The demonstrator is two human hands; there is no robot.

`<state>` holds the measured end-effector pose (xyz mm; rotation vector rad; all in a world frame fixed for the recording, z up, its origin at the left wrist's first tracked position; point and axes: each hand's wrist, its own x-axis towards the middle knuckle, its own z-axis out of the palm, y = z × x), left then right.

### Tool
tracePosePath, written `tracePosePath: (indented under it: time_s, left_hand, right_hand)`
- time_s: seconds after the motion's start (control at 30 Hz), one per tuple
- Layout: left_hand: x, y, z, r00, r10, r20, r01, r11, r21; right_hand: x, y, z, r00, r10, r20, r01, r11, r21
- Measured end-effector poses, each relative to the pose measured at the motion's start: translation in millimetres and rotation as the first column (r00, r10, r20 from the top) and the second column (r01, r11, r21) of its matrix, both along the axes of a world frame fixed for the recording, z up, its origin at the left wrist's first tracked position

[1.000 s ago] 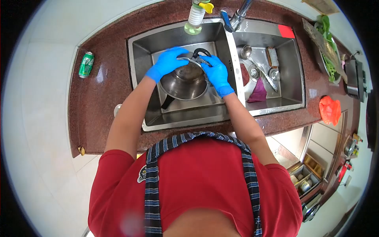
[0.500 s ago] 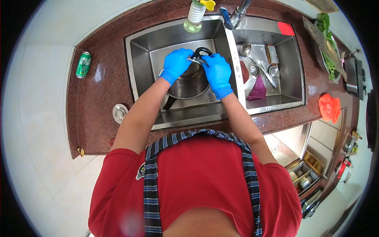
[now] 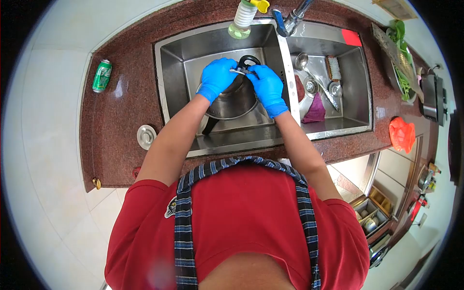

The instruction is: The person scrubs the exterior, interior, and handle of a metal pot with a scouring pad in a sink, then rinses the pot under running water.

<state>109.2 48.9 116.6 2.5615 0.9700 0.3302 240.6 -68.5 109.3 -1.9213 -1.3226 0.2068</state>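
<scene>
A steel pot with black handles stands in the larger, left basin of the sink. My left hand, in a blue glove, is closed over the pot's far rim. Beside it my right hand, gloved too, has its fingers pinched at the rim near the base of the far black handle. Something small and greyish shows between the fingertips there; I cannot make out what it is. The other black handle points toward me.
The right basin holds a ladle, a brush and a purple cloth. A faucet and a soap bottle stand behind. On the left counter are a green can and a round metal lid.
Both hands stay at the pot's far rim, with only slight shifts of the right fingers. The whole view has moved a little.
</scene>
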Motion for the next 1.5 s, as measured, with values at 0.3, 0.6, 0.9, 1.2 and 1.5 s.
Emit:
tracePosePath:
  time_s: [0.3,0.6,0.9,1.2,1.5]
  left_hand:
    - [-1,0,-2,0.999,0.001,0.042,0.001,0.999,-0.043]
    - [2,-3,-5,0.999,0.041,-0.019,-0.041,0.999,-0.001]
    - [7,-19,-1,0.985,-0.122,0.122,0.118,0.992,0.035]
    - [11,-19,-2,0.987,-0.159,0.007,0.159,0.987,-0.014]
    - [12,-10,4,0.995,-0.032,-0.095,0.031,0.999,-0.01]
  right_hand:
    - [-7,3,-3,0.976,0.058,0.208,-0.039,0.995,-0.093]
    - [-16,21,9,0.948,0.103,0.301,-0.078,0.992,-0.094]
    - [-14,-15,-2,0.969,0.069,0.239,-0.057,0.997,-0.057]
    - [-7,-27,-13,0.98,-0.003,0.201,0.032,0.989,-0.142]
    - [-5,5,-5,1.0,-0.021,-0.007,0.021,0.999,0.027]
